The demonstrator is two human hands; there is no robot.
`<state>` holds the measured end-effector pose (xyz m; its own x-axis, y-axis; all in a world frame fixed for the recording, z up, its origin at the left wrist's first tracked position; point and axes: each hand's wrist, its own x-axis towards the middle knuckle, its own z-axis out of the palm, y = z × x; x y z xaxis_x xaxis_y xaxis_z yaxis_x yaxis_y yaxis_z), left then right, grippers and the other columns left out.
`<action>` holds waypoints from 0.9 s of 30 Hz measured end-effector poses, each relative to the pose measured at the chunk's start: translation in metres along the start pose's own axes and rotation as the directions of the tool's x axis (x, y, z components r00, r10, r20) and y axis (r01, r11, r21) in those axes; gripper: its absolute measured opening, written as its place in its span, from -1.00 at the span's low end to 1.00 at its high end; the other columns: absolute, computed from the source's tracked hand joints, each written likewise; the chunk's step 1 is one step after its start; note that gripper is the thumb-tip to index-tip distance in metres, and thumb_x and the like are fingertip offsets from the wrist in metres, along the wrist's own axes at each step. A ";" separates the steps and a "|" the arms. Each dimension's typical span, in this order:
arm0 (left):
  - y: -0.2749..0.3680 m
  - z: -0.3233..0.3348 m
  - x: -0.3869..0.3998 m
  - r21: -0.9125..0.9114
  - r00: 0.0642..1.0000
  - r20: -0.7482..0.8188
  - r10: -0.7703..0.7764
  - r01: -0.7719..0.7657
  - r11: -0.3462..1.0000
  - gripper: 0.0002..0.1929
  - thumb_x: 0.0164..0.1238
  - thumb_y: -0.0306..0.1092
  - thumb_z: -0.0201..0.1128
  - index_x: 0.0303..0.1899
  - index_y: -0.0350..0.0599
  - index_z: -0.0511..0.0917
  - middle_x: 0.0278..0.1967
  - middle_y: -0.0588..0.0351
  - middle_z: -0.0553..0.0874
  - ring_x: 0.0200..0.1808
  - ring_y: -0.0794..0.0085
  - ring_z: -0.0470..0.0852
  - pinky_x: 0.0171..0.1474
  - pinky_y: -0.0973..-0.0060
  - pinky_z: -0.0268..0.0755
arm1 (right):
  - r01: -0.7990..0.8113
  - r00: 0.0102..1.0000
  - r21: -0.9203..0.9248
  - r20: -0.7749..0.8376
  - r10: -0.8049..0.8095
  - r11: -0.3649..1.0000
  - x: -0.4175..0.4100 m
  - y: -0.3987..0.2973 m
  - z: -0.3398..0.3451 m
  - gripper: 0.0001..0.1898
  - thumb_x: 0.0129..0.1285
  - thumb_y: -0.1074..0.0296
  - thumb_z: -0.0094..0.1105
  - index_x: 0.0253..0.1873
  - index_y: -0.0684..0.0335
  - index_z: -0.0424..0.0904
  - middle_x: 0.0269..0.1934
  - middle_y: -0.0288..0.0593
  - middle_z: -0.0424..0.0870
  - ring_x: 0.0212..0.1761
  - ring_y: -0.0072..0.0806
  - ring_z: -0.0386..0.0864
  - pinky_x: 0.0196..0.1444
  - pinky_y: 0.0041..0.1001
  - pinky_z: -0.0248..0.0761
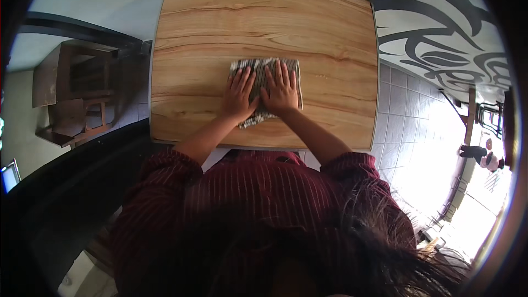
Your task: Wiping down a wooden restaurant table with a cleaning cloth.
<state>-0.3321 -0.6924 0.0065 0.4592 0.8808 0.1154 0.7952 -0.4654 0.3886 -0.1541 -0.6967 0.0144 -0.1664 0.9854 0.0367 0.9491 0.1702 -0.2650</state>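
A folded striped cloth lies on the wood-grain tabletop, towards its near side. Both my hands rest flat on this cloth with the palms down. My left hand covers its left part, fingers pointing away from me and somewhat apart. On the right part lies my right hand, its fingers also spread. My thumbs point towards each other, close together over the middle of the cloth. Neither hand grips the cloth; its near edge shows between my wrists.
Dark wooden furniture stands at the left beyond a black surface. A wall with painted dark lettering and shapes borders the table's right and far side. Grey floor tiles show at the right, with a person far off.
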 end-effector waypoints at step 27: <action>-0.087 -0.025 0.043 0.052 0.996 -0.074 0.059 -0.055 0.997 -0.19 0.20 0.06 0.25 0.48 0.07 0.19 0.50 0.11 0.19 0.50 0.15 0.19 0.50 0.07 0.01 | -0.084 0.995 -0.015 -0.062 0.083 0.996 0.069 -0.056 0.021 -0.27 0.34 -0.06 -0.02 0.53 0.09 0.09 0.55 0.14 -0.03 0.60 0.02 -0.09 0.57 0.00 -0.25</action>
<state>-0.3912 -0.6124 0.0004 0.4750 0.8557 0.2054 0.7882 -0.5175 0.3332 -0.2240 -0.6382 0.0111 -0.0706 0.9947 0.0742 0.9637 0.0872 -0.2524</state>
